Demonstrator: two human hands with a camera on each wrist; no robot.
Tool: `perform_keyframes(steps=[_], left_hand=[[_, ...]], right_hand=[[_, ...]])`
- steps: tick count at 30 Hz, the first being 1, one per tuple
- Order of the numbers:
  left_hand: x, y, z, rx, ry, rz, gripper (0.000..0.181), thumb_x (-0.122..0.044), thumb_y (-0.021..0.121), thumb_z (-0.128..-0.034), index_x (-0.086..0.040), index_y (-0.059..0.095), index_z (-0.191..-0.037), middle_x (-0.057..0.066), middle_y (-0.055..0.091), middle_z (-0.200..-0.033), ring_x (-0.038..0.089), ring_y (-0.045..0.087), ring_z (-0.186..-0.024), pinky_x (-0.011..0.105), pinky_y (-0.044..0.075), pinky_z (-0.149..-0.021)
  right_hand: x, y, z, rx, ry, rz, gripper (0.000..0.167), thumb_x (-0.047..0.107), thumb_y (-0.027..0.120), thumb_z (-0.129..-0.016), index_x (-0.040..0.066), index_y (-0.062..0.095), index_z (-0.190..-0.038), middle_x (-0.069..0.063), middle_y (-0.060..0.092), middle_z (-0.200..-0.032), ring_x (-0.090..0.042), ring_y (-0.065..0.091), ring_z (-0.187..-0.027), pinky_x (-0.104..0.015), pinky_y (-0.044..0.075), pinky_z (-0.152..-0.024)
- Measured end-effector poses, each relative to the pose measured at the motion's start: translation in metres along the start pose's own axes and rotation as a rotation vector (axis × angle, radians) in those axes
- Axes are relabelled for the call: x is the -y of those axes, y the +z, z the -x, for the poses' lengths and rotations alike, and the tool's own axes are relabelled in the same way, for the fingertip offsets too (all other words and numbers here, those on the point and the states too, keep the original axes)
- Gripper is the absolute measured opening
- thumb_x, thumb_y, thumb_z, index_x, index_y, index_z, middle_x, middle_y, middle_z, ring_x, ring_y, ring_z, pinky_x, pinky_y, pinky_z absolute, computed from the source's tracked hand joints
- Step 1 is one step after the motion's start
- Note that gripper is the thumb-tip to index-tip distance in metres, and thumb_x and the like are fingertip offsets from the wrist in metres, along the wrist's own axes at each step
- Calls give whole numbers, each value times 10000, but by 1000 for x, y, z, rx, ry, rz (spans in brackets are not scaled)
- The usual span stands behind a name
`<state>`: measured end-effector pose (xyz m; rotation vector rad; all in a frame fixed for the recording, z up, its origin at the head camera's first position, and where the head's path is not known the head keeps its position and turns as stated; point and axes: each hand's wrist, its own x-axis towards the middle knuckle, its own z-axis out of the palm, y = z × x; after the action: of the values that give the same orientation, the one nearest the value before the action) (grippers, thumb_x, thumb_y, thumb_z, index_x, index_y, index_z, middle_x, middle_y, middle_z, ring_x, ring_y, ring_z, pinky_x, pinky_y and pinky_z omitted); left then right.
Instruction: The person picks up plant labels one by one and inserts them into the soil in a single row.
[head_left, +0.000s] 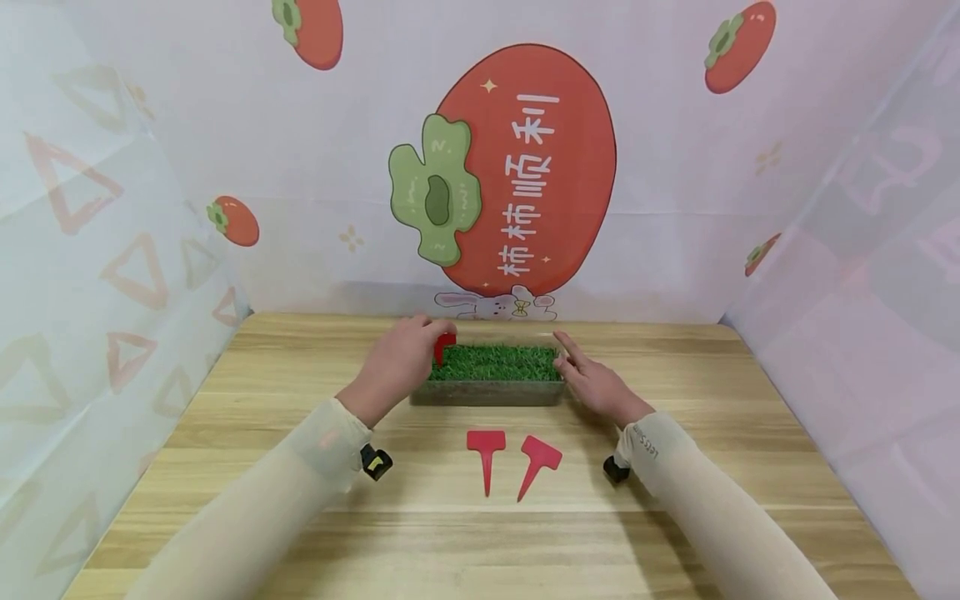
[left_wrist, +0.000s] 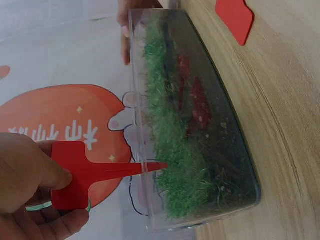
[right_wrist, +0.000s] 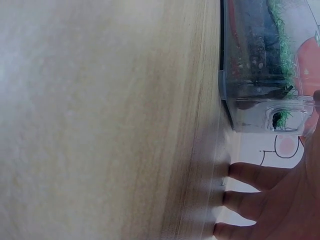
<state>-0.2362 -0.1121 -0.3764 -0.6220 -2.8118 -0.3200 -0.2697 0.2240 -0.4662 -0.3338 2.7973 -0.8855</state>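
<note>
My left hand point(head_left: 401, 358) pinches the head of a red T-shaped marker point(left_wrist: 75, 172) between thumb and fingers. The marker's pointed end reaches over the wall of a clear box point(head_left: 487, 393) to the green grass point(left_wrist: 175, 175) at the box's left end. At the box's right end is my right hand point(head_left: 600, 387), its fingers extended; in the right wrist view several fingertips point(right_wrist: 231, 199) rest on the table beside the box.
Two more red T-shaped markers, one upright in view point(head_left: 487, 454) and one slanted point(head_left: 537, 462), lie on the wooden table point(head_left: 315, 533) in front of the box. A printed cloth point(head_left: 337, 167) stands behind the table.
</note>
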Motion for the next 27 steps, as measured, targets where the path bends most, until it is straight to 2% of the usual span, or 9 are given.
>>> perform_keyframes(steps=[9,16,27], left_hand=[[8,12,-8,83,-48,-13,426,26,617,-905,-213,646,-1258,110,656,-1111,310,651,-964,402,592,-726],[11,19,-12,127,-61,4,456,37,629,-895,-240,654,-1256,77,677,-1131,278,655,-1005,385,585,-714],[15,31,-17,192,-60,-32,478,35,627,-903,-261,652,-1277,78,659,-1105,261,652,-934,373,580,-703]], right_hand=[[0,0,0,1,-10,7,586,600,264,-1046,535,-16,-1557,-169,424,-1549,-447,442,-1378,-656,300,-1128],[2,0,1,-3,-11,2,579,596,260,-1049,541,-19,-1554,-152,437,-1544,-440,442,-1381,-652,302,-1128],[2,0,1,-3,-14,-1,577,587,259,-1053,535,-18,-1557,-157,429,-1549,-444,440,-1381,-657,305,-1123]])
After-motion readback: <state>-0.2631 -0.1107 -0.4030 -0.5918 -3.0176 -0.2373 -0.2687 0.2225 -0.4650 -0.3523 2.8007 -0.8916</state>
